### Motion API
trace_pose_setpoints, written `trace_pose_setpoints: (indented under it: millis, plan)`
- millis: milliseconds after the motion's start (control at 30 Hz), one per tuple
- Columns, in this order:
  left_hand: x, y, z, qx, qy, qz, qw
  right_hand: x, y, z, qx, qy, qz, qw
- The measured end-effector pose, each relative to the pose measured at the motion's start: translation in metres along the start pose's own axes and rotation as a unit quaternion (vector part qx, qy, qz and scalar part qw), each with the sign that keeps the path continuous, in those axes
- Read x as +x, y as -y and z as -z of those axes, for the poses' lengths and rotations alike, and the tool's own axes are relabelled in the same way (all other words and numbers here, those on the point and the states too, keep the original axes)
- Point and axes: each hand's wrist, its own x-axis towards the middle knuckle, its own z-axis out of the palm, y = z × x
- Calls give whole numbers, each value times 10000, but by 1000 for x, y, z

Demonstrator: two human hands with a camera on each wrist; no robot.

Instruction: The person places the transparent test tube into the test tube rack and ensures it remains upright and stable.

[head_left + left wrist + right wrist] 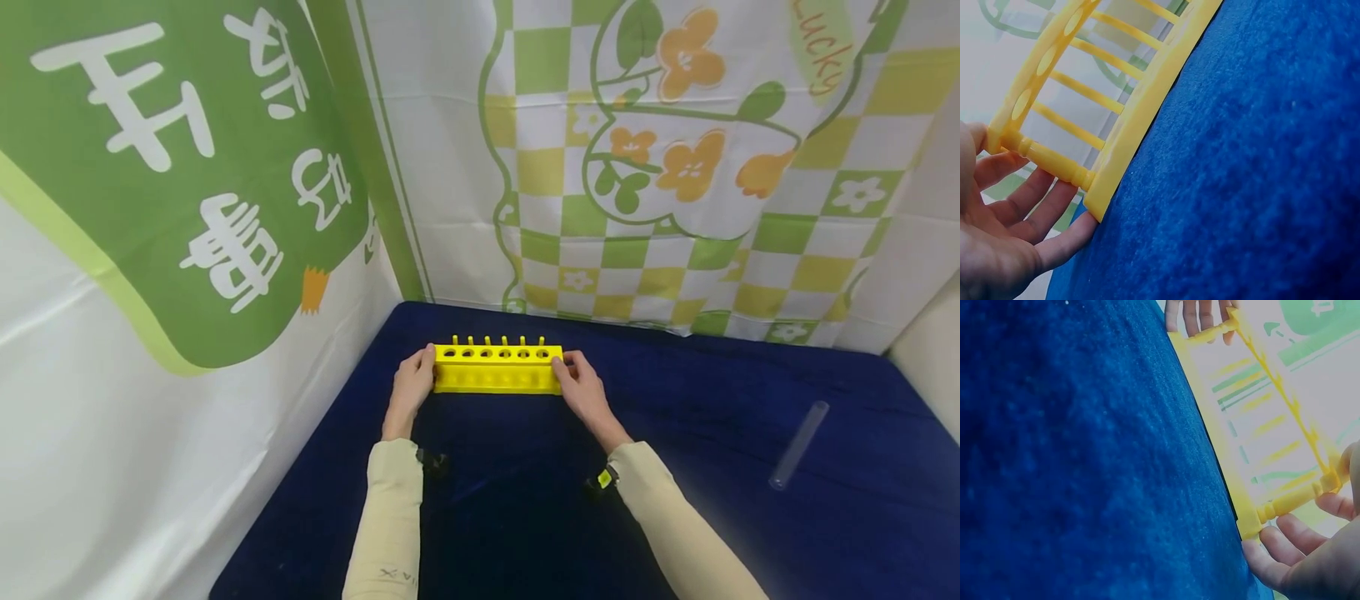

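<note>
A yellow test tube rack (pixel 498 380) stands towards the back of the blue cloth, with a row of round holes in its top and several short pegs behind. My left hand (pixel 412 383) grips its left end, thumb at the top corner. In the left wrist view, fingers (pixel 1038 203) lie along the end post of the rack (pixel 1141 106). My right hand (pixel 585 392) holds the right end in the same way. The right wrist view shows those fingers (pixel 1297 534) against the post and lower corner. No tube is visible in the rack's holes.
A clear test tube (pixel 799 446) lies on the dark blue cloth (pixel 675 417) to the right. Printed fabric hangs behind the table as a back curtain (pixel 450 167) and along the left as a side curtain (pixel 90 433).
</note>
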Motion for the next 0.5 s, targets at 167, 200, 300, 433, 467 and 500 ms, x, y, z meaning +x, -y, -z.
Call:
trace_pose_setpoints:
  millis: [167,200,300,433,467,500]
  plan:
    - [0,0,-3,33,25,-15,10000,-2,-1,3,32,4,-66,10000]
    - [0,0,-3,35,18,-11,10000,-2,-2,3,27,10,-67,10000]
    - [1,-1,-5,17,6,-3,10000,-4,-2,5,29,8,-73,10000]
    - [0,-2,-7,33,0,-51,10000,-5,-5,7,-1,5,-62,10000]
    - [0,-3,-7,54,8,-58,10000,-5,-5,8,-17,9,-48,10000]
    - [0,-3,-7,66,17,-69,10000,-5,-6,8,-6,25,-49,10000]
